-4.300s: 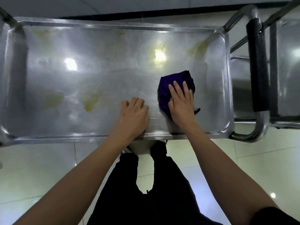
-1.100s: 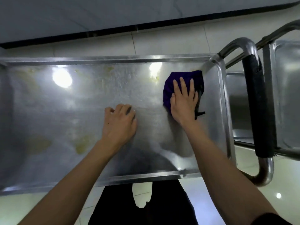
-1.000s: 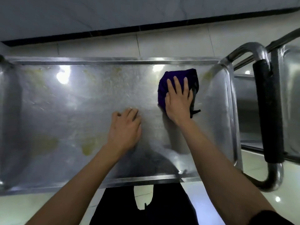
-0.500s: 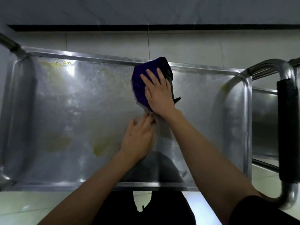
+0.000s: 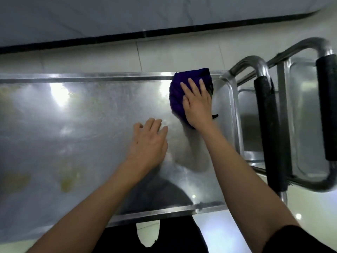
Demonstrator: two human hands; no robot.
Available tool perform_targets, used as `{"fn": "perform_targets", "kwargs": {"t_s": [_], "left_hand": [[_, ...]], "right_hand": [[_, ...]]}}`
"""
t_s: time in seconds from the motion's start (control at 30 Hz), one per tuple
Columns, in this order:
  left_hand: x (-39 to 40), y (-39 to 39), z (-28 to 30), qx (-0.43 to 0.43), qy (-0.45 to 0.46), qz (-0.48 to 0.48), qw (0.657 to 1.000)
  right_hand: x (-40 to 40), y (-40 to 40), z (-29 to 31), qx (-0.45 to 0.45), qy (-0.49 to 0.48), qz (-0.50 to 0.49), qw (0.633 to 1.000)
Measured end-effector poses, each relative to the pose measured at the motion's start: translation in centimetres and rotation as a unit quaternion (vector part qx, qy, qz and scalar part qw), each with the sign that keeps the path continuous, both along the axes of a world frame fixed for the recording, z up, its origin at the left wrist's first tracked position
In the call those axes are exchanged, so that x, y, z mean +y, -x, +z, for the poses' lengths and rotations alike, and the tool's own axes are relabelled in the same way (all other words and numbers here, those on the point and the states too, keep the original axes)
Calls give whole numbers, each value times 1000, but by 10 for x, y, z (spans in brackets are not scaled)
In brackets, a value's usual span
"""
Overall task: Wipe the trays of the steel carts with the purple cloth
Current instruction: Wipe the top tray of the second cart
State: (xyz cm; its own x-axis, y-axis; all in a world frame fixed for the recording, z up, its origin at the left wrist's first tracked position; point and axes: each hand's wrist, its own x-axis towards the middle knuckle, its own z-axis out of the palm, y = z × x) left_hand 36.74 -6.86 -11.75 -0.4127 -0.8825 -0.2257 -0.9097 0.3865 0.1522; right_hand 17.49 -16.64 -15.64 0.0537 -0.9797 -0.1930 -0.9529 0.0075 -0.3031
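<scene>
The steel cart's top tray (image 5: 94, 128) fills the left and middle of the head view, with yellowish smears at its left. A bunched purple cloth (image 5: 177, 92) lies at the tray's far right corner, against the back rim. My right hand (image 5: 197, 105) presses flat on the cloth with straight fingers. On the bare tray surface just left of it and nearer to me rests my left hand (image 5: 149, 141), fingers relaxed and holding nothing.
A black-padded push handle (image 5: 268, 125) stands at the tray's right end. A second steel cart (image 5: 306, 114) with its own padded handle (image 5: 328, 106) is parked right beside it. Tiled floor and a wall with a dark skirting lie behind.
My right hand has slid the cloth to the right along the back rim into the far right corner. My left hand stayed resting on the tray.
</scene>
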Motion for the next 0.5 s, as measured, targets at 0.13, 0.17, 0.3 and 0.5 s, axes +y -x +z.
{"fn": "perform_targets", "kwargs": {"t_s": [0.13, 0.17, 0.3, 0.5], "left_hand": [[0, 39, -1, -67, -54, 17, 996], [3, 43, -3, -83, -64, 20, 994], [11, 48, -10, -104, -87, 14, 991], [11, 52, -19, -105, -103, 15, 989]], "right_hand": [[-7, 74, 0, 32, 3, -72, 997], [-7, 87, 0, 36, 3, -74, 997], [-7, 98, -3, 43, 12, -76, 996], [21, 100, -7, 29, 21, -79, 996]]}}
